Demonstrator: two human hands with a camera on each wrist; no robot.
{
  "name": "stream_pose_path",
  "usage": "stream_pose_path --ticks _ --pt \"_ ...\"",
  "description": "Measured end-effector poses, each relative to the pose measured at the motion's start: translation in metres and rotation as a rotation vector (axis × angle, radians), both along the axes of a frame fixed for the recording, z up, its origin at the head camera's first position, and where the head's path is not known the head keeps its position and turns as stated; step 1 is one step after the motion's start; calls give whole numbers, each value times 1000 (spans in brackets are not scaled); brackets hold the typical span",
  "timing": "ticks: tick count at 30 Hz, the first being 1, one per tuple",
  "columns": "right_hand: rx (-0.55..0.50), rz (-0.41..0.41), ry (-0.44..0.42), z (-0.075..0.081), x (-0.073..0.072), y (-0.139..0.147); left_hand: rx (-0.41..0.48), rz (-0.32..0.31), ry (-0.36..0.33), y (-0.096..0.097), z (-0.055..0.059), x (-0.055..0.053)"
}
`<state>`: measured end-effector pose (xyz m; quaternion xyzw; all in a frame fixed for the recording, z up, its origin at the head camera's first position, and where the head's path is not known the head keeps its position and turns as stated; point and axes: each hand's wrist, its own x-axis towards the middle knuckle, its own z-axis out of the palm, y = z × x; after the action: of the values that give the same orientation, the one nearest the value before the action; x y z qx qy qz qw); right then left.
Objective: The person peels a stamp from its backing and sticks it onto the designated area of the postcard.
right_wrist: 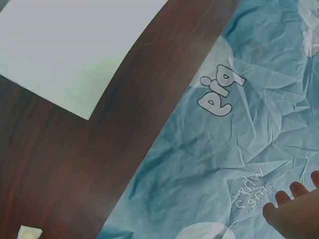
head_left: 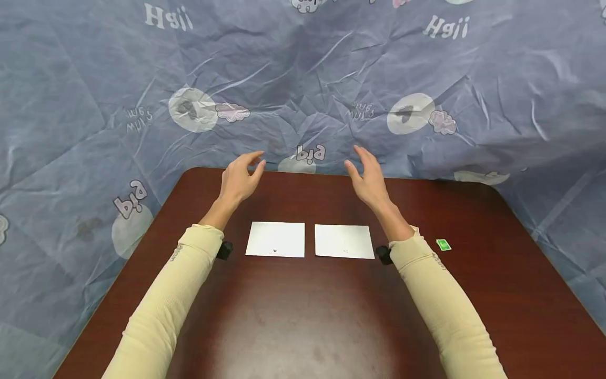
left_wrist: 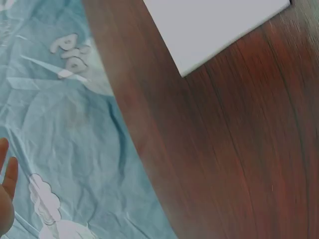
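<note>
Both hands hover over the far part of the brown table, apart from each other and holding nothing. The left hand [head_left: 239, 176] has its fingers relaxed and bent slightly inward, beyond the left white card [head_left: 275, 239]. Beyond the right white card [head_left: 344, 241] is the right hand [head_left: 369, 179], its fingers loosely extended. Both cards lie flat, side by side with a narrow gap, and each bears a small mark near its front edge. In the left wrist view only some fingers [left_wrist: 9, 177] show at the left edge; in the right wrist view, fingertips [right_wrist: 283, 198] show at lower right.
A small green-and-white packet [head_left: 443, 245] lies on the table right of the right forearm. The dark wood table [head_left: 303, 316] has rounded far corners. Behind it hangs a wrinkled blue-grey printed sheet [head_left: 303, 68]. Each wrist wears a small black device [head_left: 224, 250].
</note>
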<state>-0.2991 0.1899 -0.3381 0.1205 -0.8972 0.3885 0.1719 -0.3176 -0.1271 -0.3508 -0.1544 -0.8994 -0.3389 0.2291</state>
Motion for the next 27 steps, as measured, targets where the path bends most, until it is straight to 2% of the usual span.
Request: stream_pose_path --ticks 4,9,11,15,17,18,21,22,24,27 --pt "-71 2 16 -9 11 6 141 -76 108 5 -5 5" --pt "-108 18 -4 -17 29 10 247 -150 217 6 -13 16" --pt "-118 20 -15 -16 38 11 296 -174 233 6 -15 22" --pt "-143 30 -62 -13 57 17 459 -225 223 9 -18 35" --pt "-163 45 -84 -11 65 20 547 -243 200 13 -9 48" --pt "-176 56 -91 -6 73 19 592 -256 198 14 -5 54" --pt "-226 97 -113 4 88 20 723 -306 215 16 6 65" --pt "-246 113 -118 7 92 21 767 -322 226 17 10 68" --pt "-283 145 -125 13 99 23 868 -375 278 17 12 67" --pt "-386 202 -130 12 99 35 988 -423 345 19 21 71"
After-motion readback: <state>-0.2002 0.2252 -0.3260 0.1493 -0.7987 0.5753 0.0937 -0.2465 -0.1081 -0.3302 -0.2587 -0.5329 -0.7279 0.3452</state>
